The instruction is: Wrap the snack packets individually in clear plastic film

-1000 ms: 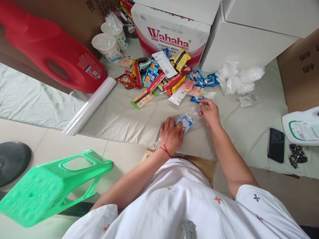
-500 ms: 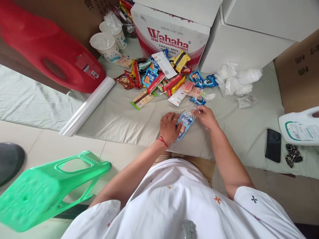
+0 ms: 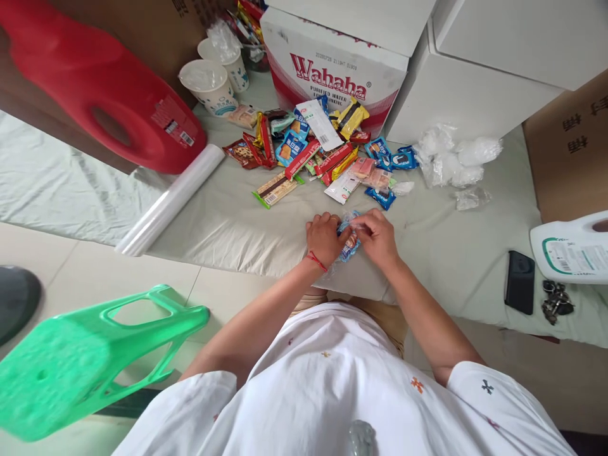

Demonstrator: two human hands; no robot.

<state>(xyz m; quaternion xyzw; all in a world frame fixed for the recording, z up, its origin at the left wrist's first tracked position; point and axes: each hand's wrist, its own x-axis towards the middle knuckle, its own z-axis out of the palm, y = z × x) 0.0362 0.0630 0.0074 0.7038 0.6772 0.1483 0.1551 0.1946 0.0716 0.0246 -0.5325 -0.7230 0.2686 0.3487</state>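
Note:
A blue snack packet (image 3: 350,246) in clear plastic lies near the front edge of the covered surface, partly hidden by both hands. My left hand (image 3: 325,240), with a red string at the wrist, is closed over the packet's left side, thumb pressed on it. From the other side, my right hand (image 3: 380,239) pinches the clear plastic and folds it over the packet. Just beyond the hands lies a pile of wrapped snacks: a blue packet (image 3: 291,149), a red-wrapped bar (image 3: 303,159), a green-ended bar (image 3: 275,189) and several others.
A plastic film roll (image 3: 171,199) and a red jug (image 3: 109,101) are at the left. Paper cups (image 3: 209,88) and a Wahaha carton (image 3: 332,69) stand behind. Crumpled clear bags (image 3: 449,155), a phone (image 3: 520,282), keys (image 3: 557,301) and a white jug (image 3: 574,244) are rightward. A green stool (image 3: 71,361) stands lower left.
My right hand has moved left and nearer, drawing the clear plastic over the top of the packet. My left hand stays on the packet. The camera view has shifted slightly.

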